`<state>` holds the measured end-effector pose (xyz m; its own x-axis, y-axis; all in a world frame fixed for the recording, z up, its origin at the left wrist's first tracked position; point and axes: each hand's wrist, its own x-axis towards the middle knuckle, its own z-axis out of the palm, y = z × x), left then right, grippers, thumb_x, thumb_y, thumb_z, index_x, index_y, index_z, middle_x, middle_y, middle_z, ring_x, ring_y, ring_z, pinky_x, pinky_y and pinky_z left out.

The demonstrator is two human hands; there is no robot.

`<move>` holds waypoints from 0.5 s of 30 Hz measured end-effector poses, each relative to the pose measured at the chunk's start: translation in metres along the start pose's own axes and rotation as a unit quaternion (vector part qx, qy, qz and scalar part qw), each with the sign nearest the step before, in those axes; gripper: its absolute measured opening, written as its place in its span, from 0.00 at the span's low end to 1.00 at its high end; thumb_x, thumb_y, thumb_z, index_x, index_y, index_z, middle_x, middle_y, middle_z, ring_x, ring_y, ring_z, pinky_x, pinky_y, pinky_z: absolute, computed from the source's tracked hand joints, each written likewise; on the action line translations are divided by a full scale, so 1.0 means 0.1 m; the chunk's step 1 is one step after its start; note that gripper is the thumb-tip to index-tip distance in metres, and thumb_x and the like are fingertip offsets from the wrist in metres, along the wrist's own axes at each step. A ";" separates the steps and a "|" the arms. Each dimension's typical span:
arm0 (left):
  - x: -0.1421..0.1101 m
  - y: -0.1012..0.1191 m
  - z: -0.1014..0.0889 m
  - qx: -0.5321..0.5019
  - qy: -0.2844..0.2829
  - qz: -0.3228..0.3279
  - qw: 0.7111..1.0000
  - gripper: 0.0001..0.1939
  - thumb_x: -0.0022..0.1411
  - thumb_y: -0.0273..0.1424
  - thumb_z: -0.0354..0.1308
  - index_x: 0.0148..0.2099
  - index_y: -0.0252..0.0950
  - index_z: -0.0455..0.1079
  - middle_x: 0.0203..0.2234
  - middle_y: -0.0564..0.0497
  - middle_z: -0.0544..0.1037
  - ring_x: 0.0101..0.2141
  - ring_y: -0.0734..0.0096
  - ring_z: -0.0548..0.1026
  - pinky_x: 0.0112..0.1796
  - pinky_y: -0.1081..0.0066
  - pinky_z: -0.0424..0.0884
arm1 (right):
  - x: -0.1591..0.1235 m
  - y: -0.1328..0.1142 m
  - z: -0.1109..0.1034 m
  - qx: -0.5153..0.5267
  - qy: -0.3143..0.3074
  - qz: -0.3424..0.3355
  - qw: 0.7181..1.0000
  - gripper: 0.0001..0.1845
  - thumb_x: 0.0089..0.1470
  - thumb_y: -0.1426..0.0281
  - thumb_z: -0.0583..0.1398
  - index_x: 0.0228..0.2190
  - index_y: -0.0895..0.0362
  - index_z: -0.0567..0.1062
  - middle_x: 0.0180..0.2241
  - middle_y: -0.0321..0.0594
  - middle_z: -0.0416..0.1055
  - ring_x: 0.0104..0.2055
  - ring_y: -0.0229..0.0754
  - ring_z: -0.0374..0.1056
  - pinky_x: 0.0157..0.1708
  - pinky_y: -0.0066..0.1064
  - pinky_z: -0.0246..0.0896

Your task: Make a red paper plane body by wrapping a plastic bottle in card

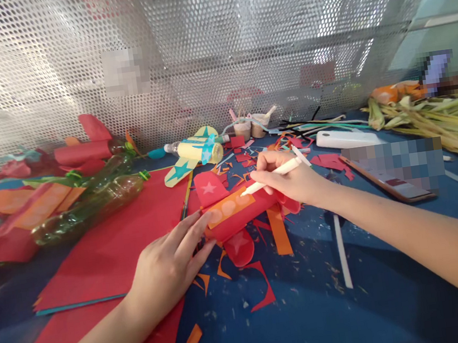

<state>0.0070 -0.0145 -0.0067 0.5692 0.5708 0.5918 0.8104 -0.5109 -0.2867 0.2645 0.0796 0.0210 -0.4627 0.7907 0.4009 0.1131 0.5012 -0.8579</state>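
A red toy plane (239, 215) lies on the blue table, with a rounded wing and tail pieces bearing pale stars. Along its body runs an orange strip (230, 207) with pale round dots. My left hand (163, 264) grips the plane's left end, fingers over the top and thumb at the near side. In my right hand (286, 178) is a white marker (275, 172), its tip touching or just above the strip's right part. The right fingers are closed round the marker, and the hand partly hides the plane's right end.
Red paper sheets (115, 237) lie left, beside green plastic bottles (94, 206) and other paper-covered pieces. A yellow plane with blue stars (193, 153) stands behind. Paper scraps (263, 285) surround the work. To the right are a phone (390, 178), a white glue gun (347, 138) and dry husks (449, 114).
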 end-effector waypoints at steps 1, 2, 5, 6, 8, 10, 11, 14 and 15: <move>0.00 0.00 0.00 0.001 0.000 -0.001 1.000 0.17 0.68 0.34 0.50 0.56 0.34 0.63 0.43 0.42 0.79 0.31 0.61 0.81 0.25 0.67 0.74 | 0.00 0.00 0.00 -0.001 -0.006 -0.003 1.000 0.12 0.56 0.68 0.59 0.23 0.55 0.63 0.15 0.26 0.63 0.18 0.30 0.56 0.19 0.26 0.47; -0.01 0.00 0.00 0.001 -0.001 -0.002 1.000 0.17 0.68 0.34 0.50 0.56 0.34 0.63 0.43 0.42 0.79 0.31 0.61 0.81 0.25 0.67 0.74 | 0.00 0.00 0.00 -0.004 -0.006 -0.005 1.000 0.12 0.56 0.68 0.59 0.23 0.55 0.63 0.15 0.26 0.63 0.18 0.30 0.56 0.19 0.26 0.47; -0.02 0.00 0.01 0.000 -0.003 -0.003 1.000 0.17 0.68 0.34 0.50 0.57 0.34 0.62 0.43 0.42 0.79 0.31 0.61 0.81 0.26 0.68 0.74 | 0.00 -0.01 -0.01 -0.007 0.016 -0.004 1.000 0.13 0.55 0.71 0.58 0.21 0.55 0.62 0.14 0.25 0.61 0.17 0.29 0.54 0.19 0.26 0.46; -0.02 0.00 0.02 -0.001 -0.003 -0.004 1.000 0.18 0.68 0.34 0.50 0.57 0.34 0.62 0.44 0.43 0.79 0.32 0.62 0.81 0.26 0.68 0.74 | 0.00 -0.01 -0.01 -0.004 0.021 -0.001 1.000 0.13 0.55 0.71 0.58 0.21 0.55 0.61 0.14 0.25 0.61 0.17 0.29 0.54 0.19 0.26 0.46; -0.02 0.00 0.03 -0.001 -0.003 -0.007 1.000 0.18 0.68 0.34 0.50 0.57 0.35 0.62 0.44 0.43 0.79 0.32 0.62 0.81 0.26 0.69 0.74 | 0.00 -0.01 0.00 0.003 0.013 0.002 1.000 0.13 0.55 0.70 0.59 0.22 0.55 0.62 0.14 0.25 0.61 0.17 0.29 0.54 0.19 0.26 0.45; -0.02 0.00 0.03 0.000 -0.003 -0.009 1.000 0.18 0.68 0.35 0.50 0.57 0.36 0.62 0.44 0.43 0.79 0.32 0.62 0.81 0.26 0.69 0.74 | 0.00 -0.01 0.00 0.003 -0.001 0.004 1.000 0.13 0.56 0.68 0.59 0.22 0.55 0.63 0.15 0.26 0.62 0.17 0.29 0.55 0.19 0.26 0.45; -0.01 0.00 0.02 0.000 -0.004 -0.010 1.000 0.18 0.68 0.35 0.51 0.57 0.36 0.62 0.44 0.43 0.79 0.32 0.62 0.81 0.26 0.69 0.74 | 0.00 -0.01 0.01 0.001 -0.001 0.004 1.000 0.13 0.56 0.69 0.59 0.22 0.55 0.62 0.15 0.26 0.62 0.17 0.29 0.55 0.19 0.26 0.45; -0.01 0.00 0.00 -0.003 -0.006 -0.010 1.000 0.18 0.67 0.34 0.51 0.57 0.36 0.62 0.44 0.43 0.79 0.32 0.61 0.81 0.26 0.69 0.74 | 0.00 -0.01 0.01 -0.005 0.017 0.006 1.000 0.14 0.56 0.70 0.58 0.21 0.55 0.61 0.15 0.26 0.61 0.17 0.30 0.55 0.20 0.26 0.45; -0.01 0.00 -0.01 -0.005 -0.005 -0.009 1.000 0.18 0.67 0.34 0.51 0.58 0.36 0.62 0.44 0.42 0.79 0.32 0.61 0.81 0.26 0.69 0.74 | 0.00 -0.02 0.01 -0.005 0.018 0.006 1.000 0.14 0.56 0.70 0.58 0.21 0.55 0.61 0.15 0.26 0.61 0.17 0.30 0.55 0.20 0.26 0.45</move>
<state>0.0063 -0.0154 -0.0068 0.5555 0.5871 0.5888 0.8195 -0.5066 -0.2681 0.2635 0.0783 0.0219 -0.4291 0.8086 0.4025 0.1273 0.4953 -0.8593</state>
